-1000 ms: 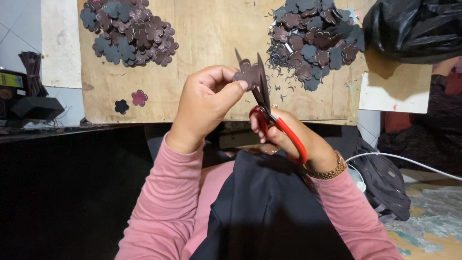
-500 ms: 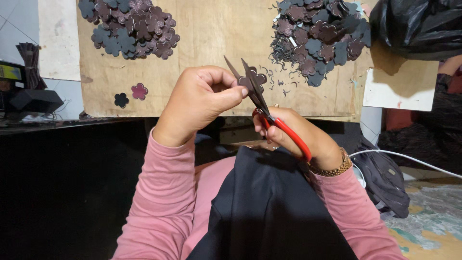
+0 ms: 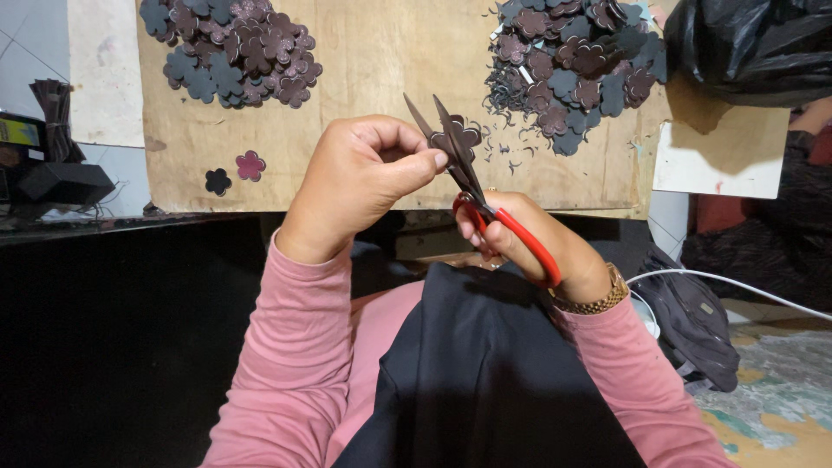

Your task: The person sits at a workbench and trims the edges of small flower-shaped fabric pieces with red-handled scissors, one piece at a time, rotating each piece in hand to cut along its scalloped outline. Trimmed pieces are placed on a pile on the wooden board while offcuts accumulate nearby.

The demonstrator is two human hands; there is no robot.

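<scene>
My left hand [image 3: 360, 178] pinches a small dark brown flower-shaped cutout [image 3: 459, 139] between thumb and fingers, held above the front edge of a wooden board [image 3: 381, 78]. My right hand [image 3: 529, 238] grips red-handled scissors [image 3: 485, 204], whose dark blades are spread and point up and left across the cutout. Both sleeves are pink, and a gold bracelet [image 3: 598, 299] circles my right wrist.
Two heaps of dark flower cutouts lie on the board, one at the far left [image 3: 234, 48] and one at the far right [image 3: 572, 61], with small curled trimmings beside the right heap. Two single flowers [image 3: 234, 173] lie near the front left. A black plastic bag [image 3: 754, 48] sits at the right.
Both hands have shifted slightly left and down against the board. The scissor blades stay spread on the flower cutout, which has turned a little in my left fingers.
</scene>
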